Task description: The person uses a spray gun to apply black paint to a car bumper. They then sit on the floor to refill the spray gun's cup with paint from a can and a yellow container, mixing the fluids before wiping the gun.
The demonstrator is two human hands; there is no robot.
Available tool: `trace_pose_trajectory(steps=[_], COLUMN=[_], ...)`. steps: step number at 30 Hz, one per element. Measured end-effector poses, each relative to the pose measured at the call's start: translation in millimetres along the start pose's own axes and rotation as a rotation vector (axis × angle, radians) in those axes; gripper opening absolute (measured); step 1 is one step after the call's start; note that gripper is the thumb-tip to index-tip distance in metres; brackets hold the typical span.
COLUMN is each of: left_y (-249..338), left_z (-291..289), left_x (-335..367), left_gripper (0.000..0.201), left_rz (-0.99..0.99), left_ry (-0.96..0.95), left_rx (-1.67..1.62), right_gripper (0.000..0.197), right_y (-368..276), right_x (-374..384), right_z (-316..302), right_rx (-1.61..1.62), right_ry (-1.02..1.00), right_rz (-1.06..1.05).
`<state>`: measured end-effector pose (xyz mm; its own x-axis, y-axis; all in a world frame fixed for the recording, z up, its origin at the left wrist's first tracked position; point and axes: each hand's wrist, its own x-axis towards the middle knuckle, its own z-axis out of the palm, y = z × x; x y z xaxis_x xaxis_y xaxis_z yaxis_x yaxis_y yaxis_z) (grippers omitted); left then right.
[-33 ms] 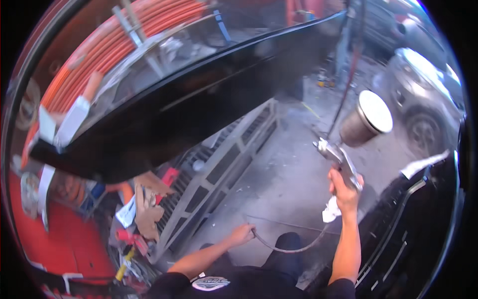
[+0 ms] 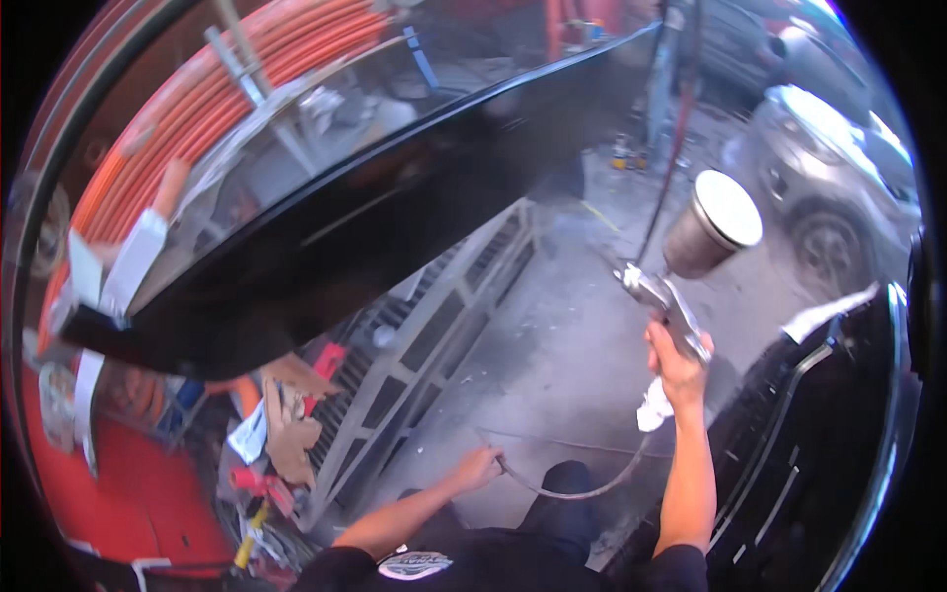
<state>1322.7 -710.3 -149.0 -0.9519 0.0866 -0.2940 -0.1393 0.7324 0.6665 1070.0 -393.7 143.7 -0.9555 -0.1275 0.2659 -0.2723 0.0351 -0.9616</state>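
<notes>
My right hand [image 2: 679,367] is wrapped round the grip of a metal spray gun [image 2: 663,301]. On top of the gun sits a grey paint cup [image 2: 702,237] with a white lid, tilted. White cloth or paper [image 2: 653,407] is bunched at the bottom of the grip. A thin air hose [image 2: 592,491] hangs in a curve from there to my left hand [image 2: 480,468], whose fingers are closed on it. Left of the gun, apart from it, a long glossy black panel [image 2: 385,212] runs diagonally, raised above the floor.
Below the panel stands a grey slatted frame [image 2: 414,345], with torn cardboard [image 2: 289,434] and clutter at its left end. Large orange coils [image 2: 187,118] fill the far left. Another black car part [image 2: 799,444] lies close on my right; a silver car [image 2: 829,187] stands beyond.
The whole view has shifted slightly, so most things sit a little further left. Both hands keep their holds on the spray gun and the air hose.
</notes>
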Motion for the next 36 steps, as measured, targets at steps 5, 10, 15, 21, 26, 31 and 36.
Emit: trace_pose_trajectory(steps=[5, 10, 15, 21, 26, 31, 36], left_y=[92, 141, 175, 162, 123, 72, 70], left_z=[-16, -40, -70, -74, -59, -34, -42], left_x=[-1, 12, 25, 13, -23, -50, -76], left_gripper=[0.04, 0.045, 0.045, 0.039, 0.04, 0.036, 0.044], left_rz=[-0.128, 0.026, 0.004, -0.069, -0.056, 0.023, 0.028], left_ry=[-0.038, 0.051, 0.078, 0.152, 0.037, 0.086, -0.012], left_rx=[-0.116, -0.229, -0.274, -0.344, -0.264, -0.219, -0.148], right_gripper=[0.028, 0.038, 0.04, 0.035, 0.028, 0.024, 0.024], right_y=[-33, -42, -44, -73, -109, -166, -211], right_x=[84, 185, 269, 225, 98, -21, -123], right_z=[-73, -126, -136, -109, -71, -21, 24], right_rx=[-0.054, -0.189, -0.323, -0.298, -0.21, -0.191, -0.252], right_ry=[0.179, 0.304, 0.482, 0.447, 0.276, 0.084, -0.132], right_rz=[0.018, -0.018, -0.136, -0.083, -0.043, -0.001, 0.007])
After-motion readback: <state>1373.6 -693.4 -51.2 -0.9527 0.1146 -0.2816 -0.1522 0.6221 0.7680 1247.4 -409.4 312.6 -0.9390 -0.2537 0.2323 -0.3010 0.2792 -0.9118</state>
